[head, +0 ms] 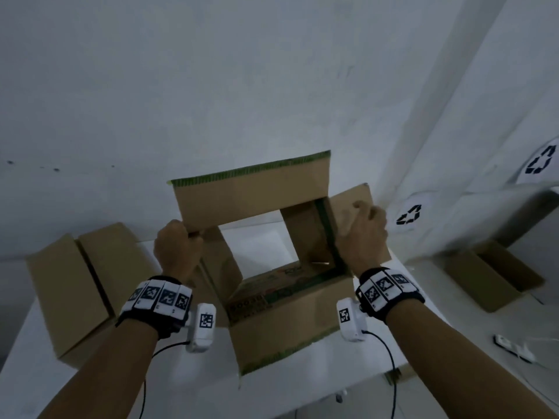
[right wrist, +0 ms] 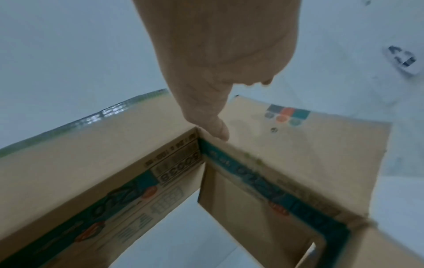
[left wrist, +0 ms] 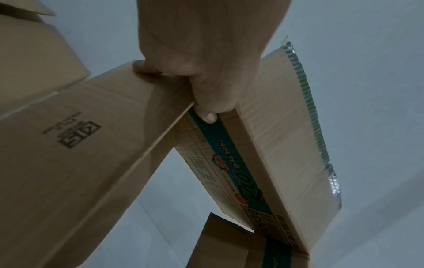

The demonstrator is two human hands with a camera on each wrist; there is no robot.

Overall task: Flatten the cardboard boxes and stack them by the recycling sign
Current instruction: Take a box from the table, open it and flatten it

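Plain box point(head: 78, 285): lying shut on the white table point(head: 30, 373), far left.
Left hand point(head: 177, 249): fingers curling tight over the open box's left corner.
Open box point(head: 272, 285): standing mid-table, both ends open, flaps sticking out.
Right hand point(head: 361, 234): fingers clamping its right flap.
Recycling sign point(head: 410, 215): hanging on the wall, right.

Lighting dim, flat and bluish-grey in all views; no glare. The open brown cardboard box with green-printed flaps point(head: 272, 267) is soft-edged; the right wrist view is most blurred. Beyond the box, the white wall point(head: 242, 86) shows noise. Straight lines bow toward frame edges.
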